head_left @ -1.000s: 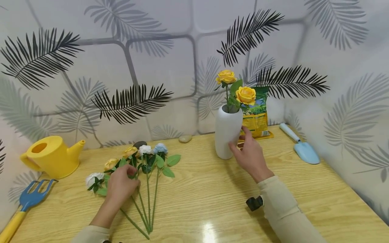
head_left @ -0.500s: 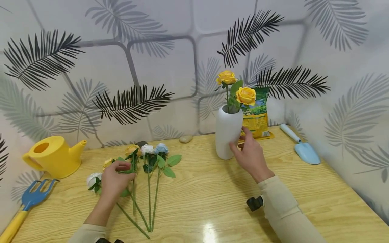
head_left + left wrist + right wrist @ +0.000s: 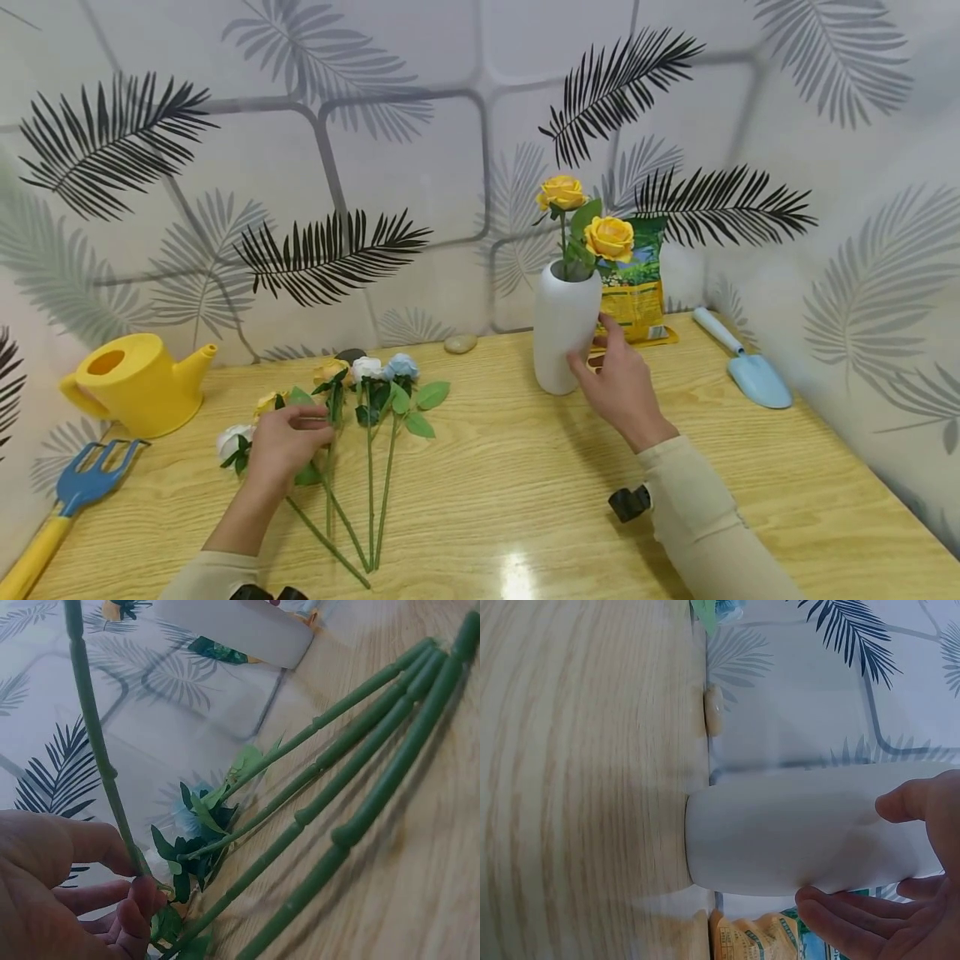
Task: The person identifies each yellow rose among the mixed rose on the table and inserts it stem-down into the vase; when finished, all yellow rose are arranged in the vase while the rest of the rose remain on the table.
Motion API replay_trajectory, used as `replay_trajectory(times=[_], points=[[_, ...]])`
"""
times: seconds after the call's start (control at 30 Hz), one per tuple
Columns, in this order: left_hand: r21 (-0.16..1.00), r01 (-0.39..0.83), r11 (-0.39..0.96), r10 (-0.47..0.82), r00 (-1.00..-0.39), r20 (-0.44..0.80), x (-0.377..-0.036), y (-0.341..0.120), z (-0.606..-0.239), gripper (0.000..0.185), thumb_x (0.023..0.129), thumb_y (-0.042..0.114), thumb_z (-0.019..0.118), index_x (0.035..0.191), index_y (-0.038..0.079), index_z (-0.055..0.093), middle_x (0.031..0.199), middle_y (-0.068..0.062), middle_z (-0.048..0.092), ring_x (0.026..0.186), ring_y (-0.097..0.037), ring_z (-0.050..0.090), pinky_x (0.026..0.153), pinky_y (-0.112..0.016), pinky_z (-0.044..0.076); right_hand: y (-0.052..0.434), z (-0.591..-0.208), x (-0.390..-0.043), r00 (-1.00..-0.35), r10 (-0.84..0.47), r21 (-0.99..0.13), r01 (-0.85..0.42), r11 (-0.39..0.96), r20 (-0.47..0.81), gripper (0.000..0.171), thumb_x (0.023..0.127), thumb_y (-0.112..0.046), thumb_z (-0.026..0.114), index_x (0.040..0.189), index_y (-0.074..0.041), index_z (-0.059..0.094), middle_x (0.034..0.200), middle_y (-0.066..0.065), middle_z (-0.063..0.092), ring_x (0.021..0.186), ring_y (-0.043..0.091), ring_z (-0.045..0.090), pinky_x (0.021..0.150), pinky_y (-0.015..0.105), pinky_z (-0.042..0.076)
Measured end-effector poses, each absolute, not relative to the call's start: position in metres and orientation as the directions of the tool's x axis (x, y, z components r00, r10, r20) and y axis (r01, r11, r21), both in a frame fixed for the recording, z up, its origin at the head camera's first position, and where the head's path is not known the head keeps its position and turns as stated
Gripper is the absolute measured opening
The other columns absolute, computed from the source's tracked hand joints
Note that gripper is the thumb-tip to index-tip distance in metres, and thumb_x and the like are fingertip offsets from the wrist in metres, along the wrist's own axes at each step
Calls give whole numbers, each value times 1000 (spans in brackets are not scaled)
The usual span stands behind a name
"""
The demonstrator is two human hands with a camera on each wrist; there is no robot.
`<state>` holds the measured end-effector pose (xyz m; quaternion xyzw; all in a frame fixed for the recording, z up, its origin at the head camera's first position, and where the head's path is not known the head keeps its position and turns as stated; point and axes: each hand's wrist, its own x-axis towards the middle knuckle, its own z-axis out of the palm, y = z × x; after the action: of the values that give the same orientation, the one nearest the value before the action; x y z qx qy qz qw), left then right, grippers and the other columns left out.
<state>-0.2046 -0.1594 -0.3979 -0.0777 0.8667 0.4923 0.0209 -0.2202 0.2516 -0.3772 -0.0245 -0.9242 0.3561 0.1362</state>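
The left hand (image 3: 281,446) is pinching a rose stem (image 3: 97,761) and lifting it off the counter (image 3: 525,492) — the right hand (image 3: 618,383) is wrapping the white vase (image 3: 564,325). Next, the stem's end needs aiming into the vase's mouth.

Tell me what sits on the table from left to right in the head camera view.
Blue rake → yellow watering can → left hand → flowers lying flat → white vase → right hand → light blue trowel.
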Motion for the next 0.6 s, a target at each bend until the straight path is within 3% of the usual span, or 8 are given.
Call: replay_trajectory(times=[0.27,0.6], points=[[850,-179,496,-75,-984,-163,-205,-159,-399,39,91,5,63,128,-6,63,116,-21,66,89,-21,68,76,-35,56,253,-379,-218,-961,130,-665,-68,743,244,73,100,-31,59,157,-2,22,135,28,60,107,39,70,87,52,57],[855,-144,498,-94,-989,-112,-203,-162,-383,36,94,7,65,128,-6,63,114,-16,65,109,-30,62,79,-29,58,254,-380,-219,-956,129,-666,-84,741,264,72,100,-31,59,156,-2,24,133,29,60,105,39,70,86,53,57]])
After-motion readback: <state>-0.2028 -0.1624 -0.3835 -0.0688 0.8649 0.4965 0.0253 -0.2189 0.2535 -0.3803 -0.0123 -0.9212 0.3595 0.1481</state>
